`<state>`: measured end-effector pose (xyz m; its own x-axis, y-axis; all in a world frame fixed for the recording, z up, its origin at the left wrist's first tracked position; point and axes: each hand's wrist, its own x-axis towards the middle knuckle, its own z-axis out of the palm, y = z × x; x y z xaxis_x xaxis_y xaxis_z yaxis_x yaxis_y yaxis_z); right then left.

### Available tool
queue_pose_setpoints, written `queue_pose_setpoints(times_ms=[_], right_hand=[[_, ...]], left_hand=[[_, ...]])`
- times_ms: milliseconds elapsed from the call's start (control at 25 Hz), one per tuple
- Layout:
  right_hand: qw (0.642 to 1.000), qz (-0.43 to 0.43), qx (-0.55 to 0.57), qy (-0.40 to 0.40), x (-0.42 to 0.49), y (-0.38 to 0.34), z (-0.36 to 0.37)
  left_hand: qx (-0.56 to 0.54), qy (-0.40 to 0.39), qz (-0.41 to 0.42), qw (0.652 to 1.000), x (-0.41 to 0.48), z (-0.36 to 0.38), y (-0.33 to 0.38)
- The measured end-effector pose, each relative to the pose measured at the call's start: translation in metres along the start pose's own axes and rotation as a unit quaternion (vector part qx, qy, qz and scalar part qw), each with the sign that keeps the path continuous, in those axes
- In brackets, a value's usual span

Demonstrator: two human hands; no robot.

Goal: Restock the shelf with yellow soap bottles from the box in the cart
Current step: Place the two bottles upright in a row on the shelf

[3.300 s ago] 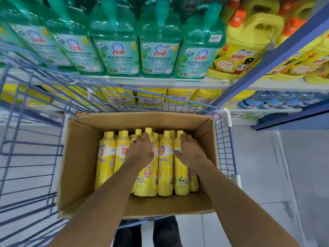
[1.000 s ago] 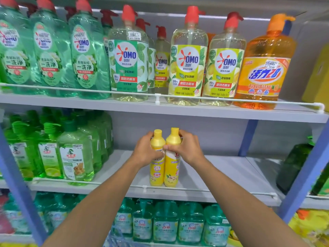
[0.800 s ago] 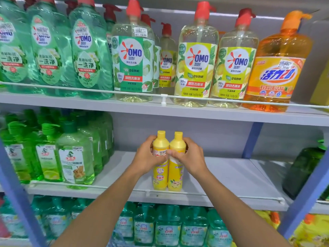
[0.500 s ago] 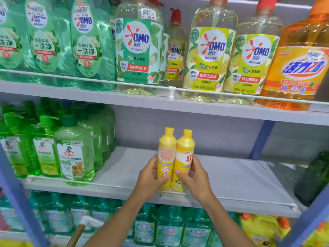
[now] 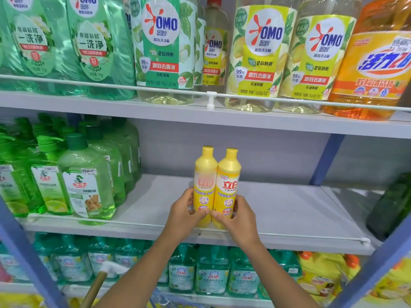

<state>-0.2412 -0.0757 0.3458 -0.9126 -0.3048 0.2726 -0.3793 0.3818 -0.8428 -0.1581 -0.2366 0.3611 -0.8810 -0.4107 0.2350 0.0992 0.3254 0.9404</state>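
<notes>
Clutching upright yellow soap bottles [image 5: 206, 174], red lettering, touching: left grip [image 5: 184, 213] one, right grip [image 5: 238, 220] other.

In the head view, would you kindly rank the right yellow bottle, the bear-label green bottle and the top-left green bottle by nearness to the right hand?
1. Right yellow bottle: gripped in the right hand.
2. Bear-label green bottle: same shelf, to the left.
3. Top-left green bottle: upper shelf, far left.

Two soap bottles [image 5: 205, 185] stand touching at the shelf [image 5: 289, 210] front.
</notes>
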Motion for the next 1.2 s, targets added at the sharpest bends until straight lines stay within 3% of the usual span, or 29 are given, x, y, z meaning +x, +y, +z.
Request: queue_pose_setpoints(times_ms=[120,480,840,1200], right_hand=[[0.999,-0.009,-0.035,-0.03,0.003,0.008,-0.007],[0.999,0.027,-0.021,-0.024,0.054,0.007,0.012],[0.999,0.038,0.01,0.027,0.154,0.045,0.068],[0.998,0.011,0.031,0.055,0.169,0.06,0.082]], left_hand=[[0.038,0.016,-0.005,0.999,0.003,0.002,-0.002],[0.083,0.03,-0.033,0.996,0.062,0.005,-0.013],[0.086,0.104,-0.039,0.99,0.143,0.019,-0.075],[0.061,0.12,-0.025,0.991,0.171,0.025,-0.084]])
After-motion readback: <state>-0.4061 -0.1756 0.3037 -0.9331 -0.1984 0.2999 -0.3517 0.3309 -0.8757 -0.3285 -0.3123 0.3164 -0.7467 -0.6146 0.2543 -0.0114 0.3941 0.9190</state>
